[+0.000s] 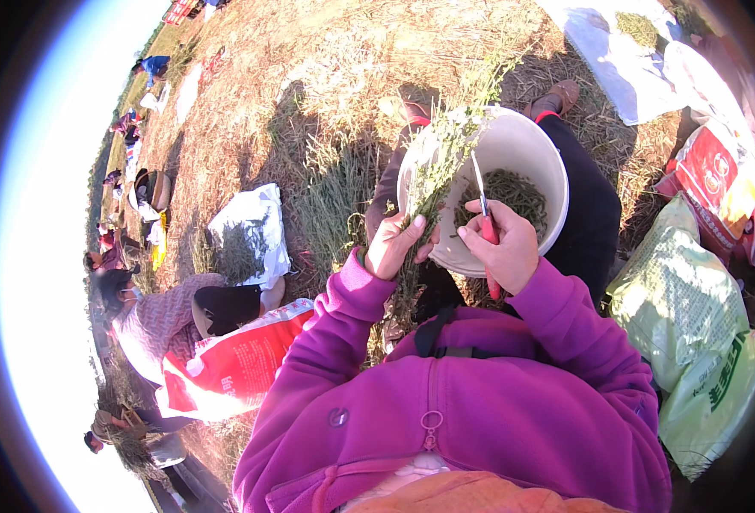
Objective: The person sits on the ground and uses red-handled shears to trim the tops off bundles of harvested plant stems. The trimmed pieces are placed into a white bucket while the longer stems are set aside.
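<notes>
My left hand (401,243) grips a bundle of leafy green plant stalks (444,151), whose tops reach up across the left rim of a white plastic bucket (554,163). In my right hand (505,247) is a pair of red-handled scissors (489,231); the blades point up and away over the bucket, apart from the stalks. The blades look closed or seen edge-on. Between my legs stands the bucket, with a layer of small green pods or cuttings (512,195) at its bottom.
A heap of cut stalks (335,199) lies left of the bucket. Farther left, a person (153,314) sits near a red-and-white sack (236,365) and a white sheet (255,224). Green plastic bags (685,288) and a red printed sack (711,183) stand right. A white sheet (608,58) lies beyond.
</notes>
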Demonstrator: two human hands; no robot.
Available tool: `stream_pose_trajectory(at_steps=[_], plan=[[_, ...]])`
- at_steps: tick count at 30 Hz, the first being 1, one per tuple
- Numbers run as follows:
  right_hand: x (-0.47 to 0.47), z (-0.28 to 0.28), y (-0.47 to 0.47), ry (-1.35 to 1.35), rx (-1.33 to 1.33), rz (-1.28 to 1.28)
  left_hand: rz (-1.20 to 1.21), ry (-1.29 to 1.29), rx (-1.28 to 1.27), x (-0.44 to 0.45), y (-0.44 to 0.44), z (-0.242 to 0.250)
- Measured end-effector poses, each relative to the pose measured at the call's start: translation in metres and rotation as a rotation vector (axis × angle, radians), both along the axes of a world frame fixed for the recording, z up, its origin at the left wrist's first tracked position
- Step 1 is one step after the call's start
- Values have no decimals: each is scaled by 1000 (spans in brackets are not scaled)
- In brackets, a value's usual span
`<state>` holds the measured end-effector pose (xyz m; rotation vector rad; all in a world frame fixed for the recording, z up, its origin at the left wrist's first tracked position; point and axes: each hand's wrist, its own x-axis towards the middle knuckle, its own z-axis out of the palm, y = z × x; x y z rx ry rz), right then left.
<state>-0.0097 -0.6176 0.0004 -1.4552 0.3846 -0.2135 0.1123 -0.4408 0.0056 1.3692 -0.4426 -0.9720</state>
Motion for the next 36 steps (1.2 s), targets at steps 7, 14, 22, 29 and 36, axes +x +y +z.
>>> stream_pose_trajectory(at_steps=[7, 14, 22, 29, 36], plan=[[45, -9, -3, -183, 393, -210, -70, -126, 92, -9, 1, -10], [47, -2, -4, -145, 423, -319, 148, -130, 67, -18, -3, -12], [37, -24, -1, -95, 555, -307, 327, 7, -10, -14, -5, -13], [32, -31, 2, -74, 554, -286, 351, -34, -81, -6, -7, -10], [16, -29, -9, -35, 554, -239, 353, -53, -37, -5, -6, -7]])
